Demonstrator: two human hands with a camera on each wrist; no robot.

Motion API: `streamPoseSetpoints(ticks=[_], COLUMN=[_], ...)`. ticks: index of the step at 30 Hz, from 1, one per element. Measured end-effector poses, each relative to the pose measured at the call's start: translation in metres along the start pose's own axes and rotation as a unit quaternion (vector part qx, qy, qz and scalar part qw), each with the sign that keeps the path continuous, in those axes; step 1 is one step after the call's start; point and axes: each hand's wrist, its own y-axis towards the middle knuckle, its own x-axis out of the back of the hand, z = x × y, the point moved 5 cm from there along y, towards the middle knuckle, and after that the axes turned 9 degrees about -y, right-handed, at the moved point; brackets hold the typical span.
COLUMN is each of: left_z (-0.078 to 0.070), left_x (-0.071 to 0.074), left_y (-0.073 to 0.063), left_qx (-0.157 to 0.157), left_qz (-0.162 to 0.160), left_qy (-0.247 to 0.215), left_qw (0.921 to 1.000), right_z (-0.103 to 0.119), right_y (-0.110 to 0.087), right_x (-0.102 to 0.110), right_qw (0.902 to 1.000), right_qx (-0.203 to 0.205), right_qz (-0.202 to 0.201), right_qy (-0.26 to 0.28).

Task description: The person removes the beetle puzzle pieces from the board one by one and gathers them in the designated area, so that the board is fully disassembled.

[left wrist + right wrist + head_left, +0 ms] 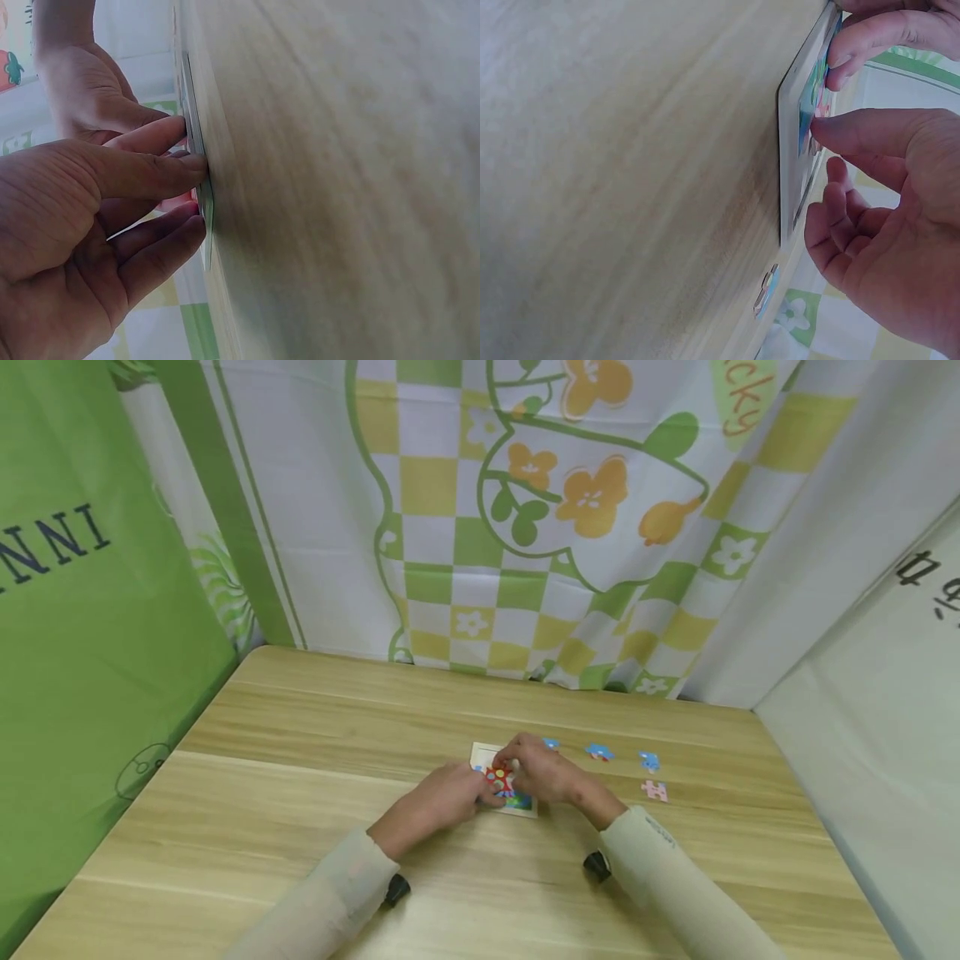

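Note:
A small jigsaw board [483, 750] with a pale frame lies flat on the wooden table, partly filled with green and blue picture pieces. Between both hands, a red puzzle piece with coloured dots [498, 779] shows over the board. My left hand [456, 795] reaches in from the left, its thumb and fairly straight fingers touching the near left part of the board. From the right, my right hand [542, 768] pinches at the red piece with thumb and forefinger; its other fingers [838, 214] curl loosely. The forefinger's tip is hidden behind the thumb in the right wrist view.
Loose pieces lie right of the board: a blue one with red [599, 752], another blue one [648, 762], a pink one [655, 790], and a blue one [551, 743] partly behind the right hand. A patterned curtain [480, 585] hangs along the table's far edge.

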Motion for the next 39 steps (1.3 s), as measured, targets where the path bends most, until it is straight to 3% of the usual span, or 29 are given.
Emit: streamPoseSetpoints(ticks=[13,20,25,32,39], left_z=[-0.001,-0.008,-0.009,-0.006,-0.004], left_x=[0.000,0.002,0.004,0.004,0.001], left_y=[0.001,-0.003,-0.005,-0.004,-0.002], left_qx=[0.015,-0.038,-0.049,-0.040,-0.017], left_qz=[-0.005,-0.018,-0.021,-0.021,-0.013], left_qy=[-0.029,-0.005,-0.005,-0.005,-0.020], left_qw=[0.9995,0.9991,0.9986,0.9990,0.9996], right_z=[0.002,0.000,0.001,0.000,0.001], right_y=[0.005,0.007,0.008,0.007,-0.002], right_x=[0.001,0.001,0.000,-0.001,0.001], right_qw=[0.9992,0.9987,0.9988,0.9995,0.9976], right_qx=[0.040,0.027,0.035,0.018,-0.042], right_qz=[0.004,0.024,0.019,-0.002,-0.002], right_qy=[0.003,0.035,0.030,0.027,-0.055])
